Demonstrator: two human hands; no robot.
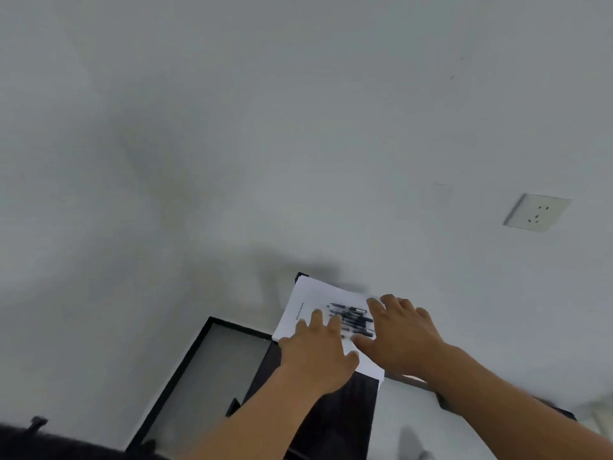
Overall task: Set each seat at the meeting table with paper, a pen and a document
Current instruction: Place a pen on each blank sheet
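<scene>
A stack of white paper (pixel 308 300) with a printed line on its top sheet lies on a black cabinet (pixel 335 413) against the wall. Several black pens (pixel 351 318) lie side by side on the top sheet. My left hand (pixel 318 350) rests flat on the near part of the stack, fingers spread toward the pens. My right hand (pixel 401 333) reaches over the right side of the stack with its fingers straight, fingertips at the ends of the pens. Neither hand grips anything. The view is blurred.
A white wall (pixel 232 144) fills most of the view, with a power socket (pixel 535 212) at the right. The black cabinet has a frosted glass panel (pixel 212 370) on its left. A dark object (pixel 36 439) shows at the bottom left corner.
</scene>
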